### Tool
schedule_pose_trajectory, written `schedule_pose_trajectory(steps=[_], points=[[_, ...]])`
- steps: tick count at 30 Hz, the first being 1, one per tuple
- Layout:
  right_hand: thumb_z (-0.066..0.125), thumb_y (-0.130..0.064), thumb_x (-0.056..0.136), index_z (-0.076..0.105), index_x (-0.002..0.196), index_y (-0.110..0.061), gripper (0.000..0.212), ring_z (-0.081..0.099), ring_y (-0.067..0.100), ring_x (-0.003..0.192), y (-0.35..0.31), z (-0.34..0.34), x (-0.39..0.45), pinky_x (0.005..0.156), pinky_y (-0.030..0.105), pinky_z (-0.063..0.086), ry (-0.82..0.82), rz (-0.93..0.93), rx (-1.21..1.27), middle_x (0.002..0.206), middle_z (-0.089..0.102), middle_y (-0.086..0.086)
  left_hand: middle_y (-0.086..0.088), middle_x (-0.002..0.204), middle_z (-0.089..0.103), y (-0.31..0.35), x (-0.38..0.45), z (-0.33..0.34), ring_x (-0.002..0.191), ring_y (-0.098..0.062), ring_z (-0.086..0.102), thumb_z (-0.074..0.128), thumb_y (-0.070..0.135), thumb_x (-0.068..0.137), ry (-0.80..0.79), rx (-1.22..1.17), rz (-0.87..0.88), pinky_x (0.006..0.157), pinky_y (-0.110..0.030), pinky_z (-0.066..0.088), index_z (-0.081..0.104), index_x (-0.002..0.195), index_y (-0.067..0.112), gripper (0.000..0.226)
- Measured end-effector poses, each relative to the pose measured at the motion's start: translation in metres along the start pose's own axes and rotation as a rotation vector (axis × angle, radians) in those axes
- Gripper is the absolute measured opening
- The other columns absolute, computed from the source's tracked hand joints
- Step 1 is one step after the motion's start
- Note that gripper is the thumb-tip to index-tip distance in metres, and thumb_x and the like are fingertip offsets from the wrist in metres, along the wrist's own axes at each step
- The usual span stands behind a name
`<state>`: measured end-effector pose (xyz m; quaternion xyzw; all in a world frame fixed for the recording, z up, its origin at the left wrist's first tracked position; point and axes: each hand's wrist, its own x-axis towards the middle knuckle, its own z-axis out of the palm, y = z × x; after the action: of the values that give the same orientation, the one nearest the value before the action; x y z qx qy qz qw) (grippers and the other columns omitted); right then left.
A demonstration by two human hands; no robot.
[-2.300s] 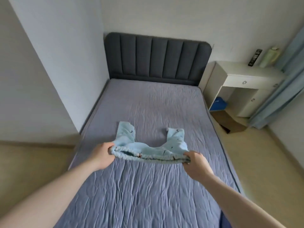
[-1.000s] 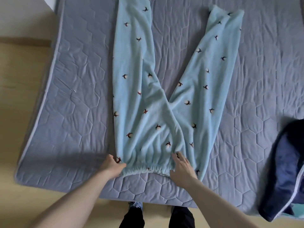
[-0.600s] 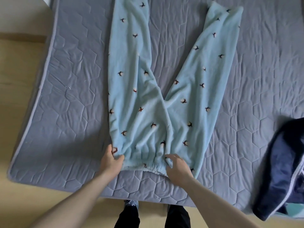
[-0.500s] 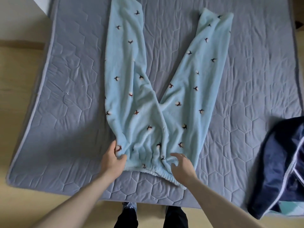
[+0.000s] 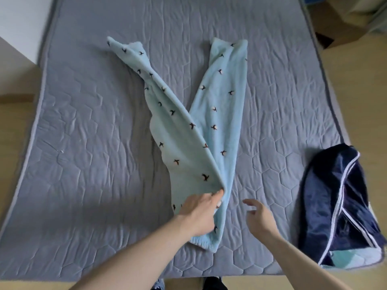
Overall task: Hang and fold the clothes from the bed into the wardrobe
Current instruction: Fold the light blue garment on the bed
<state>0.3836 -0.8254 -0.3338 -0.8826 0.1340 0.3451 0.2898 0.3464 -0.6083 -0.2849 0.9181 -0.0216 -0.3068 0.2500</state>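
1. The light blue pyjama trousers (image 5: pixel 188 130) lay on the grey quilted bed (image 5: pixel 88 143), waistband toward the near edge and legs pointing away.
2. The trousers' left half was lifted and turned over toward the right half, so the two legs crossed near the crotch and spread apart at the cuffs.
3. The left hand (image 5: pixel 199 214) was clenched on the trousers, its grip pinching the raised fold of fabric just above the waistband.
4. The right hand (image 5: pixel 259 218) hovered just beside the trousers over the bare bed, its grip released, fingers loosely spread and holding nothing.
5. A dark navy garment (image 5: pixel 339 197) with white piping lay crumpled at the bed's right near corner, well apart from the trousers.
6. Pale wooden floor (image 5: pixel 356 91) showed on both sides of the bed.
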Motion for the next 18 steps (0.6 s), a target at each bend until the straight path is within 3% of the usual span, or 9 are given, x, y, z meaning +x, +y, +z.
schedule_pose_trajectory(steps=[2, 4, 9, 11, 13, 15, 18], points=[[0.044, -0.002, 0.088, 0.066, 0.123, -0.027, 0.048, 0.057, 0.015, 0.066, 0.013, -0.007, 0.008, 0.057, 0.024, 0.045, 0.012, 0.024, 0.028, 0.119, 0.067, 0.004, -0.008, 0.129, 0.062, 0.013, 0.02, 0.016, 0.111, -0.04, 0.063, 0.063, 0.005, 0.083, -0.106, 0.159, 0.031, 0.089, -0.045, 0.052, 0.029, 0.152, 0.024, 0.08], [0.045, -0.004, 0.088, 0.065, 0.123, -0.027, 0.047, 0.06, 0.017, 0.068, 0.024, -0.013, 0.016, 0.054, 0.023, 0.044, 0.016, 0.055, 0.045, 0.123, 0.066, 0.004, -0.011, 0.128, 0.061, 0.02, 0.036, 0.031, 0.115, -0.04, 0.062, 0.068, 0.008, 0.082, -0.223, 0.235, 0.032, 0.092, -0.044, 0.05, 0.031, 0.151, 0.021, 0.08], [0.049, -0.006, 0.093, 0.064, 0.128, -0.024, 0.042, 0.066, 0.014, 0.071, 0.024, -0.008, 0.033, 0.053, 0.021, 0.045, -0.055, 0.036, 0.035, 0.13, 0.062, -0.002, -0.006, 0.123, 0.065, -0.01, 0.057, 0.056, 0.109, -0.03, 0.065, 0.07, 0.02, 0.078, -0.511, 0.121, -0.055, 0.092, -0.039, 0.056, 0.059, 0.129, 0.03, 0.053], [0.051, -0.008, 0.094, 0.062, 0.13, -0.023, 0.041, 0.067, 0.015, 0.076, 0.013, -0.002, 0.041, 0.058, 0.023, 0.045, -0.09, 0.016, 0.011, 0.13, 0.061, -0.005, -0.002, 0.115, 0.068, -0.028, 0.061, 0.059, 0.105, -0.026, 0.066, 0.068, 0.024, 0.078, -0.552, 0.07, -0.11, 0.089, -0.036, 0.057, 0.062, 0.131, 0.029, 0.053], [0.053, -0.011, 0.094, 0.061, 0.133, -0.023, 0.042, 0.067, 0.017, 0.096, -0.002, 0.003, 0.052, 0.072, 0.025, 0.047, -0.114, -0.028, -0.016, 0.132, 0.061, -0.005, 0.0, 0.11, 0.07, -0.046, 0.068, 0.05, 0.103, -0.023, 0.067, 0.061, 0.02, 0.083, -0.465, -0.076, -0.178, 0.085, -0.03, 0.055, 0.068, 0.125, 0.025, 0.042], [0.056, -0.014, 0.094, 0.06, 0.134, -0.024, 0.041, 0.064, 0.017, 0.108, -0.019, 0.007, 0.069, 0.085, 0.029, 0.051, -0.125, -0.077, -0.011, 0.132, 0.061, -0.005, 0.008, 0.103, 0.069, -0.067, 0.083, 0.027, 0.096, -0.016, 0.067, 0.058, 0.018, 0.086, -0.272, -0.201, -0.276, 0.086, -0.028, 0.055, 0.072, 0.113, 0.029, 0.033], [0.062, -0.024, 0.094, 0.058, 0.133, -0.027, 0.039, 0.064, 0.012, 0.1, -0.05, 0.014, 0.098, 0.088, 0.032, 0.054, -0.103, -0.156, 0.008, 0.128, 0.059, -0.008, 0.013, 0.097, 0.07, -0.1, 0.109, -0.019, 0.093, -0.012, 0.066, 0.062, 0.021, 0.085, 0.045, -0.296, -0.391, 0.087, -0.026, 0.053, 0.069, 0.099, 0.034, 0.02]])
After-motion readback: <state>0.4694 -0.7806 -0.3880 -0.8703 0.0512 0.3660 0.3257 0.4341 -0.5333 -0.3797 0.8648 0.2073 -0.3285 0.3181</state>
